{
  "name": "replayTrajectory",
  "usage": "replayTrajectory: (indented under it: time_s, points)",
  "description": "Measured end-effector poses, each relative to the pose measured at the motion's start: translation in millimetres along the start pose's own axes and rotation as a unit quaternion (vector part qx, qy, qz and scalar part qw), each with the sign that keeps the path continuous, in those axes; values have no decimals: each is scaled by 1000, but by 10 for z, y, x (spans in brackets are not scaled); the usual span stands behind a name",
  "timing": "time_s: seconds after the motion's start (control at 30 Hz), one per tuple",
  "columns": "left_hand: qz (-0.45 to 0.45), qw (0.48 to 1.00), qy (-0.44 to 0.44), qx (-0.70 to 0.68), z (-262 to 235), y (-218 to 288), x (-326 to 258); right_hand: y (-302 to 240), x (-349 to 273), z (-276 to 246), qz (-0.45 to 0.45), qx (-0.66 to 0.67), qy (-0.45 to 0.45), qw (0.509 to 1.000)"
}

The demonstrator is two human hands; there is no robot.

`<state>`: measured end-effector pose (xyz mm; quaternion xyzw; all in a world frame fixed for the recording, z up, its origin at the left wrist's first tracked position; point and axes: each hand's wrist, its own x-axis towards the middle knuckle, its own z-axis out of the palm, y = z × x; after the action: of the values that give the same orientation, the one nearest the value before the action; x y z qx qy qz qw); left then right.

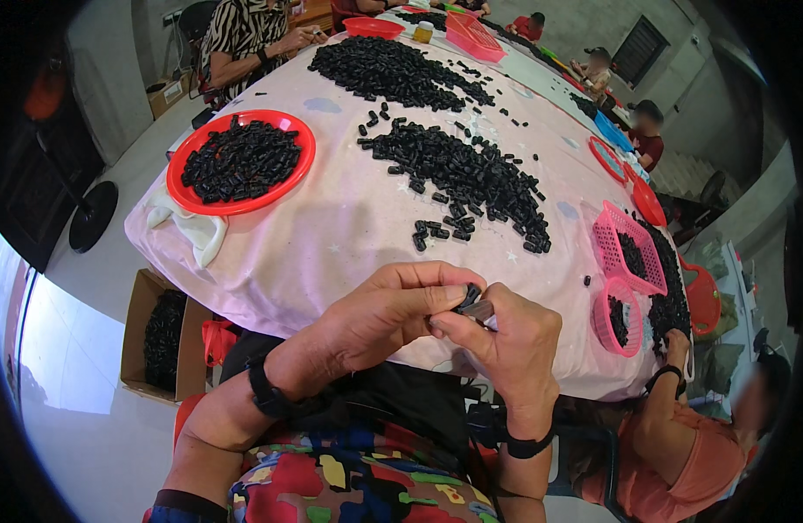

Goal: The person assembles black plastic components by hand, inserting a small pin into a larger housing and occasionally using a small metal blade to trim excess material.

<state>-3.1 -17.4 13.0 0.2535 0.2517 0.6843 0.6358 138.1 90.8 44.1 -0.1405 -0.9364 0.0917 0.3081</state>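
Note:
My left hand (388, 305) pinches a small black cylindrical plastic piece (468, 296) between thumb and fingertips, above the near table edge. Close against it, my right hand (519, 340) is closed around a short, flat, greyish-brown tool (482, 310) that looks like a small blade; its exact kind is mostly hidden by the fingers. The tool meets the piece where both hands come together. Beyond my hands lies a loose pile of similar black pieces (458, 166). To the left, a red round tray (307, 166) holds many more of them.
A larger black pile (384, 70) lies farther back on the pink tablecloth (323, 248). Pink baskets (606, 222) stand at right, near a co-worker in an orange top (680, 453). A white cloth (197, 231) hangs at the left edge. A cardboard box (192, 340) sits on the floor below.

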Motion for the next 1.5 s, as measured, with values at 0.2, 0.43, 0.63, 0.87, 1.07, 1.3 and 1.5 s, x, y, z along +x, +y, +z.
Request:
replayTrajectory:
  time_s: [0.2, 0.43, 0.63, 0.87, 1.07, 1.3, 1.5]
  points:
    - [0, 1000, -7, 15, -40, 10, 8, -37, -15, -121, 54, 126, 8, 990]
    - [15, 1000, 3, 19, -67, -10, 11, -73, 19, -95, 56, 274, 21, 960]
    - [1, 1000, 13, 15, -31, 6, 4, 40, -18, -66, 68, 319, 18, 945]
    - [10, 1000, -1, 14, -6, 39, -11, 69, -34, -2, 54, 350, 35, 935]
    - [23, 1000, 7, 18, -8, 37, -15, 4, -31, -84, 82, 219, 3, 972]
    - [18, 1000, -7, 21, 18, 33, -11, 3, -20, 36, 34, 97, 27, 994]
    - [17, 1000, -5, 21, 15, 24, -11, 21, -32, 7, 30, 54, 27, 998]
